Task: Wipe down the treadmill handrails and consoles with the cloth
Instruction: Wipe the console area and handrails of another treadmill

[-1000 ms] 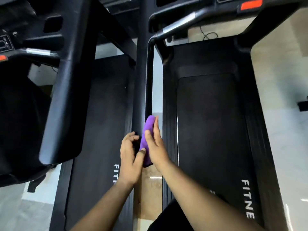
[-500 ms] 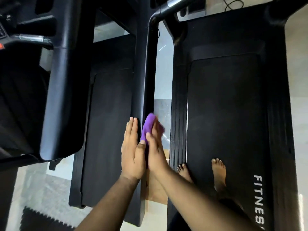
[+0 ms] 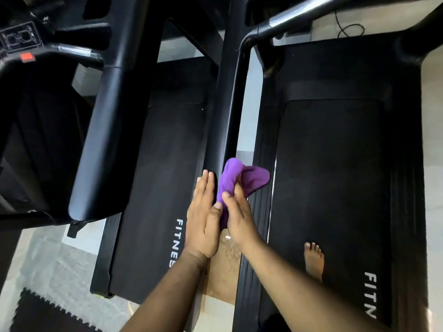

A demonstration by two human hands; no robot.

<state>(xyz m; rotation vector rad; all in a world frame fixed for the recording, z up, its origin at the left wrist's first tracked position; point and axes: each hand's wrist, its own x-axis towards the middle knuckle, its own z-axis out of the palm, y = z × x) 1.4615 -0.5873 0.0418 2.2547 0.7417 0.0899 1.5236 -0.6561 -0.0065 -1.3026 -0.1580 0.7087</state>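
A purple cloth (image 3: 242,182) is wrapped over the near end of a black handrail (image 3: 227,111) that runs up the middle of the view. My right hand (image 3: 239,212) grips the cloth, thumb on its left side, and a loose flap hangs out to the right. My left hand (image 3: 205,216) lies flat with straight fingers against the rail's left side, its thumb touching the cloth. A console (image 3: 19,39) with a red button sits at the top left. The rail's tip is hidden under the cloth.
A thick black handrail (image 3: 112,116) of the left treadmill slants across the left. Two black belts marked FITNESS (image 3: 178,243) lie below, with a strip of floor between them. My bare foot (image 3: 314,262) stands on the right belt (image 3: 335,188). A dark foam mat (image 3: 48,312) lies bottom left.
My left hand's fingers went from curled to straight and flat along the rail. The cloth has loosened, with a flap now spread to the right. The view has tilted down and then partly back up.
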